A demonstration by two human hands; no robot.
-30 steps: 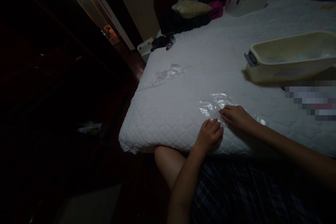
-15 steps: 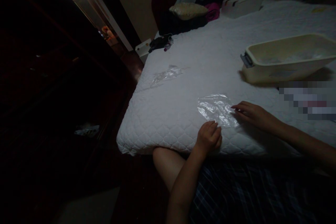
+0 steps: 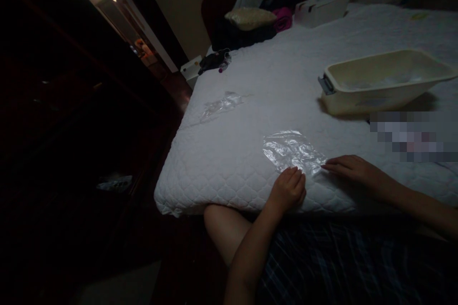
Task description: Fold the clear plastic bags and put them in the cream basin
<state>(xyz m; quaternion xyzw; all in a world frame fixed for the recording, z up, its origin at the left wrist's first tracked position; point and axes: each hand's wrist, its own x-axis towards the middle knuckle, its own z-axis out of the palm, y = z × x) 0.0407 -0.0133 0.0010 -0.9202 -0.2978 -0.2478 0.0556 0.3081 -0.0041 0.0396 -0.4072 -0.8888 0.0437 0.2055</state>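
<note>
Cream bin [image 3: 345, 101] holds shiny plastic [image 3: 399, 81]; right hand [image 3: 354, 170] pinches clear bag [image 3: 288, 147], left hand [image 3: 288, 188] curled, grip unclear.

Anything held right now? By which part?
The right hand is at the right edge of the clear plastic sheet, the left hand at its near edge; whether either grips it cannot be told.

Bag [image 3: 288, 145] laid on bed [image 3: 214, 162]
Its near edge is met by the left hand [image 3: 289, 188], its right corner by the right hand [image 3: 354, 171]; a second bag [image 3: 222, 105] is placed behind to the left, a bin [image 3: 343, 102] behind to the right, with cushion [image 3: 250, 18] and box [image 3: 318, 13] set far back.
</note>
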